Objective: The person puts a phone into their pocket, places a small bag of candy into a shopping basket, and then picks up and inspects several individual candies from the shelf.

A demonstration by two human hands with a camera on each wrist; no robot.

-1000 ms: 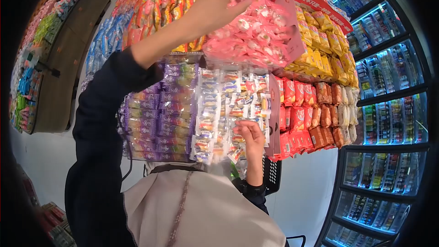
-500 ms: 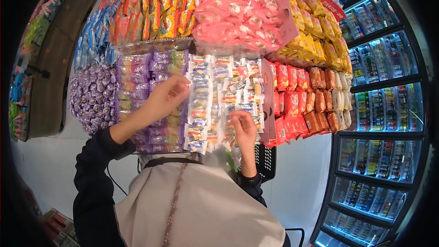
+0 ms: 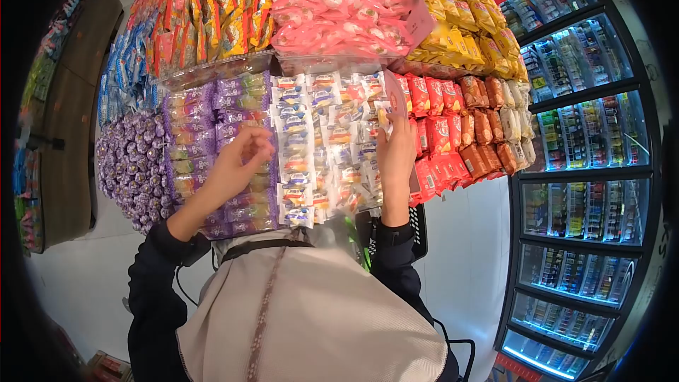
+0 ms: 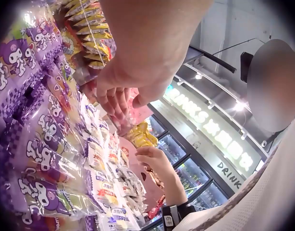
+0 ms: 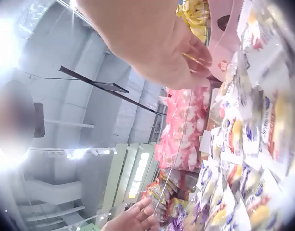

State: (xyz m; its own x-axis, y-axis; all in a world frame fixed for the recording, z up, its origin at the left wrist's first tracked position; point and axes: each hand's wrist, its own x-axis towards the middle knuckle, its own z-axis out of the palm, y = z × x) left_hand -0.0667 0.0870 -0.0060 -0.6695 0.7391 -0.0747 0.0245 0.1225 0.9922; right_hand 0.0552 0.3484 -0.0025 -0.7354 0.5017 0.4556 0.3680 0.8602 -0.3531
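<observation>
My left hand (image 3: 240, 159) hovers over the purple snack packs (image 3: 187, 134), its fingers loosely bent with nothing between them. In the left wrist view these packs show cartoon figures under clear film. My right hand (image 3: 397, 152) reaches over the right side of the small white wrapped snacks (image 3: 296, 148), next to the pink cardboard divider (image 3: 400, 92). Its fingertips overlap the top packets there in the head view. From the right wrist, the fingers (image 5: 198, 55) look loosely bent beside the divider, and no packet shows in them.
Behind lie pink packets (image 3: 332, 14), orange-red bags (image 3: 240, 14) and yellow packets (image 3: 453, 10). Red packets (image 3: 435, 127) stand right of the divider, purple wrapped sweets (image 3: 134, 170) at the left. A black basket (image 3: 419, 233) is below the display. Lit drink fridges (image 3: 587, 134) line the right.
My left hand has come back from the pink packets to over the purple packs. The right hand has moved forward and right, to beside the divider. The view has shifted slightly.
</observation>
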